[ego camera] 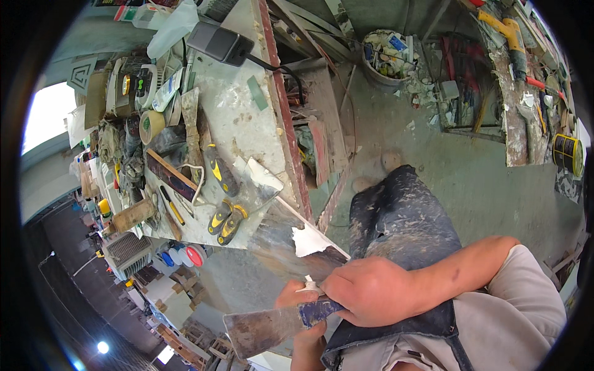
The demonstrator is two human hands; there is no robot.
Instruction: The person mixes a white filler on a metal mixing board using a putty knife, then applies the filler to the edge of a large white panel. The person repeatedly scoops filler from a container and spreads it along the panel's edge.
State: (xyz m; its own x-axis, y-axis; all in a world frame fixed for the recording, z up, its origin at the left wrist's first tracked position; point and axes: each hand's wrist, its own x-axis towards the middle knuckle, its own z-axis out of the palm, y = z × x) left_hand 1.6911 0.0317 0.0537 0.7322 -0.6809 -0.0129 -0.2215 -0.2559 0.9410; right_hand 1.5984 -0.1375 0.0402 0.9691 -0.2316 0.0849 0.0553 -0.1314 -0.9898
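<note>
My right hand (376, 290) grips a broad putty knife (264, 327) near its blue ferrule, with the worn blade pointing left. Partly hidden behind the knife, my left hand (290, 294) comes up from below. A small white piece (311, 285), too small to identify, is pinched in its fingers, close against my right hand. Just beyond both hands lies a brown and grey polished slab (280, 234) at the bench corner, with a torn white sheet (310, 241) on it. Putty knives with yellow and black handles (232, 225) rest farther along the bench.
The cluttered workbench (232, 111) has a reddish edge, a power bank (220, 44) with a black cable, a tape roll (152, 127) and a wooden block (133, 215). A waste bucket (387, 76) stands on the floor. A yellow heat gun (513, 41) lies on another bench.
</note>
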